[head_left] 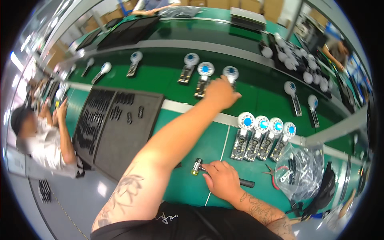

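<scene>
My left hand (pixel 221 93) reaches over the green belt with its thumb spread from the fingers. Its fingertips overlap a handheld fan unit (pixel 231 72), whose handle is partly hidden; another fan unit (pixel 205 69) lies just left of it. These have round white heads with blue centres and open handles showing circuitry. On the bench, my right hand (pixel 222 179) is closed around the handle of a small hammer (pixel 247 183), its metallic head pointing left. Several similar units stand in a row beyond that hand, including a fan unit (pixel 240 145) at the row's left end.
A dark foam tray (pixel 126 148) with black parts lies left. Right of my right hand are red-handled pliers (pixel 274 181) and a clear plastic bag (pixel 300 186). More fan units dot the belt (pixel 160 78). A co-worker (pixel 48 148) is at the left.
</scene>
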`<state>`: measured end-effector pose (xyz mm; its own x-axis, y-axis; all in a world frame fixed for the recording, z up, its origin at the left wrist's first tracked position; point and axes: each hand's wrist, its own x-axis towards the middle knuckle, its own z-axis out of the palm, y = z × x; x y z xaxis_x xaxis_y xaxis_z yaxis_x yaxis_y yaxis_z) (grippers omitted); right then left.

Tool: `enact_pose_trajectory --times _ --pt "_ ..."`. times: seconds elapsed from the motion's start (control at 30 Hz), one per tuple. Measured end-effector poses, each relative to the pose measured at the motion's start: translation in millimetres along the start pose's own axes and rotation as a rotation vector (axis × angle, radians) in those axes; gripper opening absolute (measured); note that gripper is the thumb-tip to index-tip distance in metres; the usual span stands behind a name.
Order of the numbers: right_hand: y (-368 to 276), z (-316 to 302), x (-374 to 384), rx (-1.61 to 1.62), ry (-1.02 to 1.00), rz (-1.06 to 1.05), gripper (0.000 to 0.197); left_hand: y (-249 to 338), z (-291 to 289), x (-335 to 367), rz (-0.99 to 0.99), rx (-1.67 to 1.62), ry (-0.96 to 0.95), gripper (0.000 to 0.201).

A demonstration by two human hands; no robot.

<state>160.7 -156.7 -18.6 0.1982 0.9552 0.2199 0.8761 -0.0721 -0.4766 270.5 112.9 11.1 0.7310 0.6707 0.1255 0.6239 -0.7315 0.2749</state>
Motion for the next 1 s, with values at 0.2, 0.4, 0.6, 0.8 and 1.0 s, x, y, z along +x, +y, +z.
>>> enact_pose_trajectory --times 0.2,0.4,0.6,0.8,1.0 --pt "2 0 -1 0.026 -0.022 -0.029 0.036 -12 20 22 -0.159 -0.771 -0.384 0.046" --pt "-4 -7 3 0.215 0.043 0.02 0.039 -136 -114 -123 0.033 -1.797 -0.6 0.04" --pt "-38 0 40 0.236 0.014 -0.141 0.039 -240 -141 -324 -0.046 -1.732 -0.281 0.053" --pt "-59 46 87 -0.001 -0.08 -0.317 0.035 -211 -128 -435 -0.331 -1.715 0.051 0.051" --pt "-75 42 77 0.079 0.007 -0.389 0.031 -193 -102 -446 -0.48 -1.563 0.074 0.062"
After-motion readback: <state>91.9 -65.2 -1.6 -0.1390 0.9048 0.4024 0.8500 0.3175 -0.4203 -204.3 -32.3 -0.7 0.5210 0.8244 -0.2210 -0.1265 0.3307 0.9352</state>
